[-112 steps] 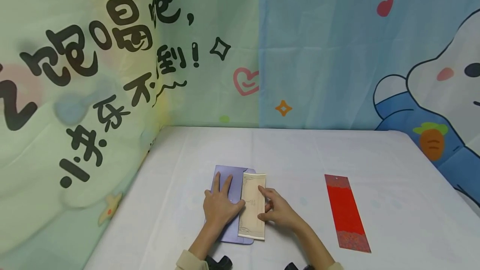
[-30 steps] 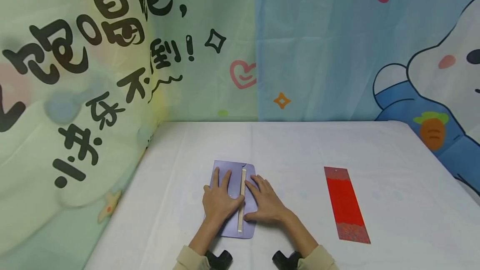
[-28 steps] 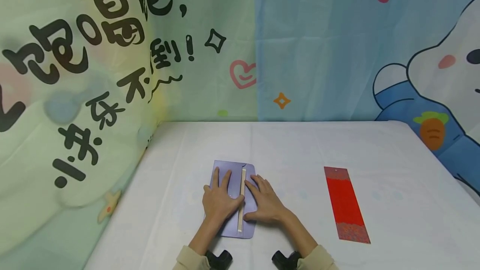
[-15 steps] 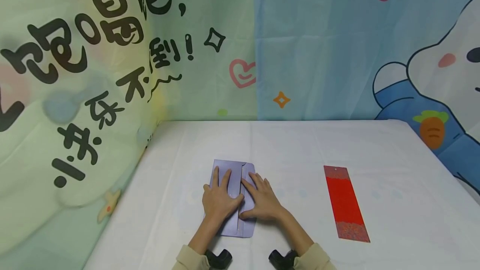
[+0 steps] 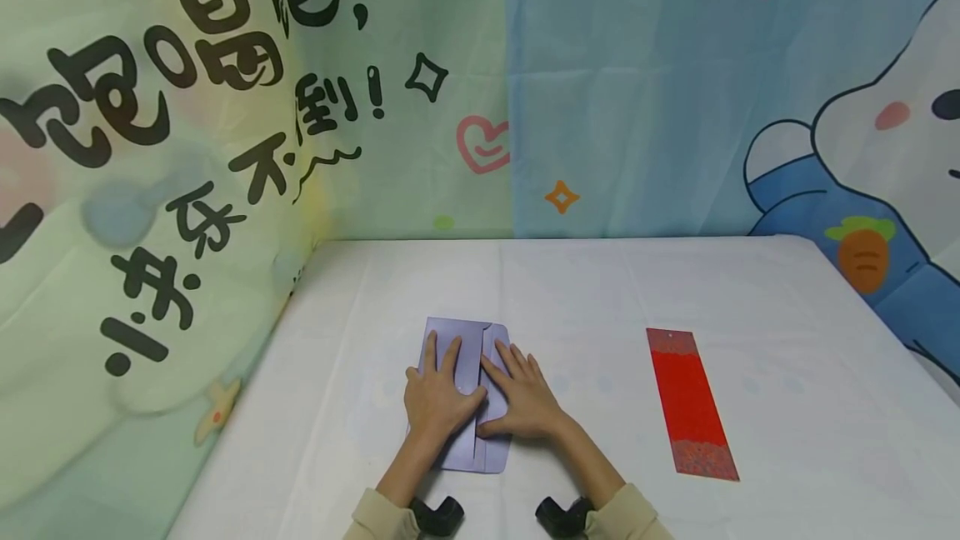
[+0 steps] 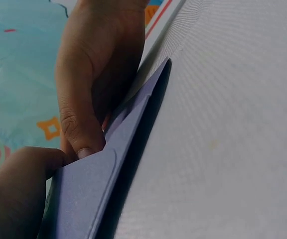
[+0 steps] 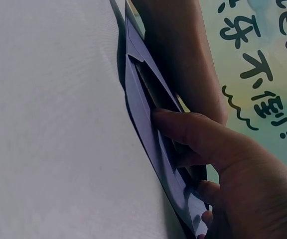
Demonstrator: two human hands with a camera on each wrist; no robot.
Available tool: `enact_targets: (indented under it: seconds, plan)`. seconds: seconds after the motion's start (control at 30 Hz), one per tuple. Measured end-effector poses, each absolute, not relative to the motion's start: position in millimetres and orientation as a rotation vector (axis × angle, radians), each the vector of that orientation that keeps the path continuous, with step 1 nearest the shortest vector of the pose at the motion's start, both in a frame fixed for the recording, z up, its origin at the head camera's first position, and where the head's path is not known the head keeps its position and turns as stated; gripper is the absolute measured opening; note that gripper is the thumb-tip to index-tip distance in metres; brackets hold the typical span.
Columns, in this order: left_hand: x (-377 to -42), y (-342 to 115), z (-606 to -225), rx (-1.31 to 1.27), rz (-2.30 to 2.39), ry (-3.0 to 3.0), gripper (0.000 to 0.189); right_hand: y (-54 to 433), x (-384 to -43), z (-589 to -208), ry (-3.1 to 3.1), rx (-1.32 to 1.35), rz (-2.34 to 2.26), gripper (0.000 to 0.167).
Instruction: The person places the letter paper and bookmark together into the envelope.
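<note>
A lavender envelope (image 5: 471, 361) with a lengthwise slit lies flat on the table, and its slit edge stands slightly raised in the right wrist view. My left hand (image 5: 438, 398) presses on its left part with fingers spread, thumb reaching toward the slit. My right hand (image 5: 528, 402) rests on the right flap, fingers extended and the thumb and index tips at the slit. In the right wrist view the thumb of the right hand (image 7: 253, 169) touches the opening of the envelope (image 7: 138, 99). The cream card is not visible from above.
To the right, a long red strip (image 5: 692, 407) with patterned ends lies on the white-covered table (image 5: 585, 307). Printed cloth (image 5: 637, 107) hangs at the back and left. Black wrist devices (image 5: 438, 517) sit near the beige cuffs.
The cream card lay over the envelope, then showed only as a narrow strip at the slit, and now is out of sight. My right hand has moved left onto the flap; the left stayed put.
</note>
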State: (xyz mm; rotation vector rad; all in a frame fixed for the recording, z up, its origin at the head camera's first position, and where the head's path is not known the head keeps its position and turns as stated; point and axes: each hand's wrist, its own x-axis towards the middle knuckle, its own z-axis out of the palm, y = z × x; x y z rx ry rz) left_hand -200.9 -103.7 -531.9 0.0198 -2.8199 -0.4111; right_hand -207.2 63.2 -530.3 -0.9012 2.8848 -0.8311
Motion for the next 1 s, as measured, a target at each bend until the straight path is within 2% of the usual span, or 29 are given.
enact_targets:
  seconds: [0.6,0.73,0.87,1.0]
  plan:
    - [-202.3,-105.0,-535.9,-0.014,-0.447,-2.726,0.080,74.4,-206.3,-530.3,2.821,-0.885,-0.911,0.109]
    - [-202.4,-103.9,-534.7,-0.011,-0.445,-2.722,0.081,91.8,-202.1,-519.7,2.736,-0.786,-1.151,0.099]
    - [-201.1,-103.4,-534.7,-0.011,-0.475,-2.712,0.082,134.8,-194.2,-510.9,2.883,-0.609,-1.283,0.081]
    - [-200.7,-105.4,-535.3,-0.008,-0.487,-2.694,0.081,198.2,-184.7,-513.6,3.191,-0.229,-1.210,0.063]
